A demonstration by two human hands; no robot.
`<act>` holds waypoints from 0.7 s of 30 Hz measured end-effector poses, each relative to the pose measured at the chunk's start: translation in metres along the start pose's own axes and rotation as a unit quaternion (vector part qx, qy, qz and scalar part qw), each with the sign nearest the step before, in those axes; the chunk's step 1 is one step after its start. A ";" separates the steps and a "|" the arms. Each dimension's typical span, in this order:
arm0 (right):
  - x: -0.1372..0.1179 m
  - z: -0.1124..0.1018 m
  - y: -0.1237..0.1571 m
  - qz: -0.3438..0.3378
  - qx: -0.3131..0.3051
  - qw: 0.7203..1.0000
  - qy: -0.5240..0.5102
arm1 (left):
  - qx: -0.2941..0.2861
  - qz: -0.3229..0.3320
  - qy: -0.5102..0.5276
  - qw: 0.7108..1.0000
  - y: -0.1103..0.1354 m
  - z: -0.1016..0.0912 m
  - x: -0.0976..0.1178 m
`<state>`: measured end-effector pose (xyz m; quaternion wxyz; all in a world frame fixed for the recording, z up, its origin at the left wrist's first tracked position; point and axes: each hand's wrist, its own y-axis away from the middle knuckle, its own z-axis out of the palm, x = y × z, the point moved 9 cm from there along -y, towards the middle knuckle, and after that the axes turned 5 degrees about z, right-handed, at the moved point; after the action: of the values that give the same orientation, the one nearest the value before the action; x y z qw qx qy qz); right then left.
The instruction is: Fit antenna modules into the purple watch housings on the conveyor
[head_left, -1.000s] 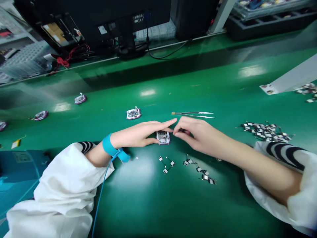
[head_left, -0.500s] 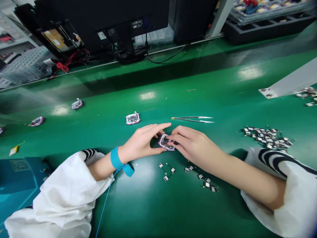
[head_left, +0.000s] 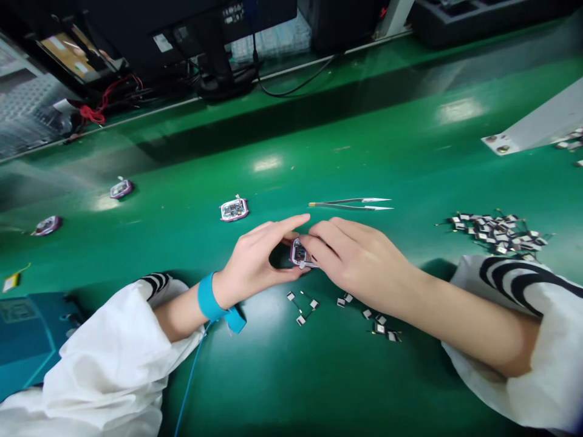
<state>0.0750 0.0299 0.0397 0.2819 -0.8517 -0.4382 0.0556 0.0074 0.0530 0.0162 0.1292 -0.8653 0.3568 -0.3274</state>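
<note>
Small purple-rimmed circuit module (head_left: 301, 254) held up off the green desk (head_left: 346, 388), between both hands. Right hand (head_left: 359, 261): fingers closed, pinching the module's right end. Left hand (head_left: 259, 262): fingers curved in a loose ring, tips and thumb against its left side. Tweezers (head_left: 350, 204) lie just beyond the hands; second module (head_left: 234, 210) further left. Small black-and-white tabbed parts (head_left: 359, 312) scattered just below; larger heap of them (head_left: 494, 233) to the right. Blue wrist strap (head_left: 210, 301) on left wrist.
</note>
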 end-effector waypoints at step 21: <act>0.013 0.002 0.004 0.044 0.025 0.995 -0.091 | 0.042 -0.019 -0.035 0.998 0.003 -0.002 0.007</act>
<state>0.0853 0.0388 0.0377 0.2595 -0.8541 -0.4227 0.1562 0.0081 0.0463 0.0198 0.1718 -0.8766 0.3212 -0.3145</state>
